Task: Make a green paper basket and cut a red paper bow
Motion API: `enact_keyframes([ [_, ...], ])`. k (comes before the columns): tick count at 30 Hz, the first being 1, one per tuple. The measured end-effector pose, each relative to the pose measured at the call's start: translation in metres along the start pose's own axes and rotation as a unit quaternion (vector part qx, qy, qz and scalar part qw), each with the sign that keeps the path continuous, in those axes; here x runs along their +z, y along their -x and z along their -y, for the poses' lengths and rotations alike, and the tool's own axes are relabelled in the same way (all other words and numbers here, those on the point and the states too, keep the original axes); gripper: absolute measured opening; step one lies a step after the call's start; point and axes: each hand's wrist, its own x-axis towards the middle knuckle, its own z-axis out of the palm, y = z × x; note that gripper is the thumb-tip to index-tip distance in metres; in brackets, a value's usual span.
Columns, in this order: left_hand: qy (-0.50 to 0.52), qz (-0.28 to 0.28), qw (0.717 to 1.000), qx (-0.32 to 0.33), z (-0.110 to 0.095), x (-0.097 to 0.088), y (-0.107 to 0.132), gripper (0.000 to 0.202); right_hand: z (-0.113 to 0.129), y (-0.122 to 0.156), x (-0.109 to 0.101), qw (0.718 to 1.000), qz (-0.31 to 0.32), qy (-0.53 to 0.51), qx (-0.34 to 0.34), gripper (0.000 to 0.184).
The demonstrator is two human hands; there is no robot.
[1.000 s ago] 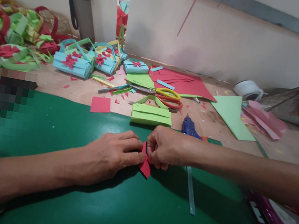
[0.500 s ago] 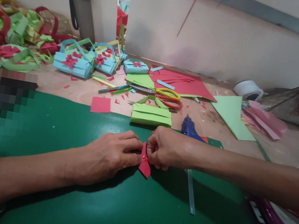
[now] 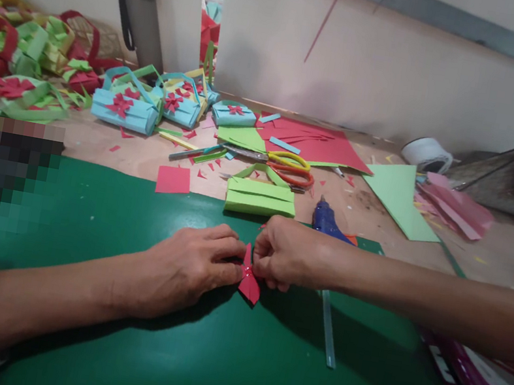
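Observation:
A small red paper piece (image 3: 249, 283) lies on the dark green sheet (image 3: 160, 348), pinched between both hands. My left hand (image 3: 189, 265) rests on the sheet with its fingertips pressed on the piece's left side. My right hand (image 3: 283, 254) is curled, its fingers closed on the piece's upper right part. Just beyond the hands lies a folded light green paper bag (image 3: 260, 198) with a handle. A blue glue gun (image 3: 326, 220) lies right of it, partly behind my right wrist.
Scissors with orange and yellow handles (image 3: 286, 166) lie behind the green bag, by a red paper square (image 3: 173, 180) and red sheet (image 3: 315, 142). Blue paper bags (image 3: 125, 108) and a heap of paper crafts (image 3: 14, 70) fill the back left. A clear ruler (image 3: 328, 330) lies under my right forearm.
My right hand has shifted slightly up and left over the red piece, whose shape between the fingers has changed a little. The left hand has stayed in place.

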Motion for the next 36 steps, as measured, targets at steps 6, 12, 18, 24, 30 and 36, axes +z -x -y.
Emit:
enact_keyframes([
  [6, -0.001, -0.001, 1.000, -0.001, -0.001, 0.000, 0.000, 0.025, 0.003, 0.000, -0.001, 1.000, -0.007, 0.021, 0.000, 0.012],
  [12, -0.007, 0.002, 1.000, 0.000, -0.001, -0.001, 0.000, 0.024, -0.004, -0.002, -0.001, 0.999, -0.016, 0.024, -0.018, 0.010],
  [18, -0.010, 0.001, 1.000, 0.003, -0.002, -0.002, 0.000, 0.024, -0.023, 0.014, -0.004, 0.990, -0.115, 0.047, -0.072, 0.022],
  [24, -0.029, -0.021, 0.999, -0.004, -0.004, 0.002, 0.002, 0.021, -0.040, 0.031, 0.030, 0.939, -0.242, 0.152, -0.192, 0.013],
  [30, -0.031, -0.025, 0.999, -0.023, -0.007, 0.004, 0.002, 0.019, -0.047, 0.037, 0.059, 0.782, -0.331, 0.393, -0.354, 0.016],
  [36, -0.011, -0.028, 0.999, -0.029, -0.006, 0.005, 0.002, 0.020, -0.037, 0.040, 0.057, 0.671, -0.336, 0.530, -0.394, 0.023],
])
